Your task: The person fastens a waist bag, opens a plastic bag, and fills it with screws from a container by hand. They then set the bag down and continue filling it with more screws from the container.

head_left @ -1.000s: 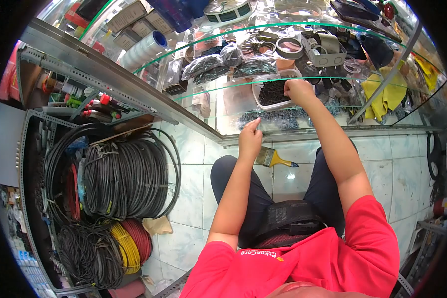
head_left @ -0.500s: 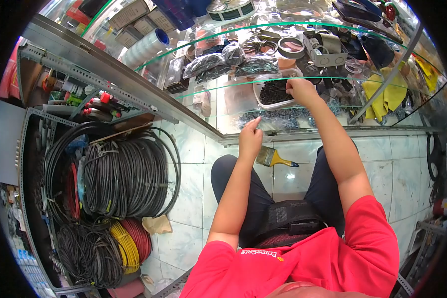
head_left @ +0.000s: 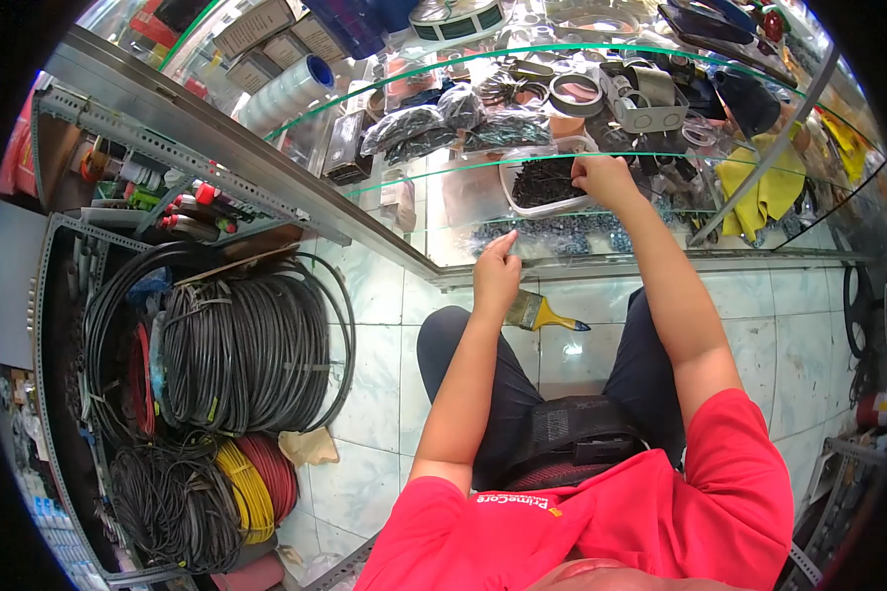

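Observation:
My right hand (head_left: 601, 181) is at the right side of a white plastic tub (head_left: 560, 209), its fingers pinched together. What they hold, if anything, is too small to make out. Small black pieces (head_left: 542, 185), which look like screws or clips, fill much of the tub. In front of the tub, my left hand (head_left: 499, 271) has its fingers curled, with the fingertips at the edge of a clear plastic bag (head_left: 552, 242). Whether it grips the bag cannot be seen. Many small bluish-grey pieces (head_left: 611, 234) are spread on the shelf near the bag.
Glass shelf edges (head_left: 522, 154) cross above the tub. Dark bagged goods (head_left: 404, 130), a grey box (head_left: 652, 113) and yellow cloth (head_left: 764, 192) surround it. A paintbrush (head_left: 542, 312) lies on the floor. Coiled black cable (head_left: 246, 355) stands at left, beside a metal rack (head_left: 44, 325).
My right hand has shifted very slightly at the tub, fingers still pinched. My left hand stays in nearly the same place. The whole view has moved a little.

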`<state>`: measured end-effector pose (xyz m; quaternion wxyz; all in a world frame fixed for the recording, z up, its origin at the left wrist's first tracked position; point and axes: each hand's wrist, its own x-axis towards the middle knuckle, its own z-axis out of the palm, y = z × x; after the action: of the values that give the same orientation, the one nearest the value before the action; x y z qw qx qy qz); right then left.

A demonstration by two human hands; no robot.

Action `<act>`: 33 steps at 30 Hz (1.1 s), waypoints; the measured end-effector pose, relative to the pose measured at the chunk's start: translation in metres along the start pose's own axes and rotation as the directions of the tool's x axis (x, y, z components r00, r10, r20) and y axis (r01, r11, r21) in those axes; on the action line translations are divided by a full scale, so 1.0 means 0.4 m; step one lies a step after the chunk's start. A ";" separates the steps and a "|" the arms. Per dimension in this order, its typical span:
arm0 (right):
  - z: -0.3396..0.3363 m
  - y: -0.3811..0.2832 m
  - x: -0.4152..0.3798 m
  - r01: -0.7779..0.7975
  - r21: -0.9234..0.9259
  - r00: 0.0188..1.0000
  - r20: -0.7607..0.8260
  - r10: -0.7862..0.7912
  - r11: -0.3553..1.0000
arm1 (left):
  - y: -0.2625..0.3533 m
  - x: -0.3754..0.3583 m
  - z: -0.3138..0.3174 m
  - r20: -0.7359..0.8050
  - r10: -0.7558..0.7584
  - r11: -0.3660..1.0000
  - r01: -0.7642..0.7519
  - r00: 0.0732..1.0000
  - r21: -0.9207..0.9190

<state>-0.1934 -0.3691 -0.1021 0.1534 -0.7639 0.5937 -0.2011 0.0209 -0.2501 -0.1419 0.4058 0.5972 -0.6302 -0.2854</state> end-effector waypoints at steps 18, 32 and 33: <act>0.039 -0.114 -0.108 -0.146 0.851 0.988 0.150 0.032 0.505 | 0.001 0.004 -0.005 -0.039 0.056 0.998 -0.056 0.998 0.006; 0.062 -0.133 -0.139 0.211 0.409 0.975 -0.018 -0.223 0.888 | 0.004 0.000 -0.044 -0.053 -0.101 0.931 0.075 0.993 -0.358; 0.060 -0.126 -0.150 0.233 0.350 0.968 0.008 -0.252 0.907 | 0.007 0.001 -0.044 -0.037 -0.100 0.911 0.076 0.994 -0.405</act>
<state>-0.1519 -0.2986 -0.1065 0.2749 -0.7978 0.4453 -0.2996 0.0344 -0.2478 -0.1304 0.5246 0.5363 -0.5186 -0.4102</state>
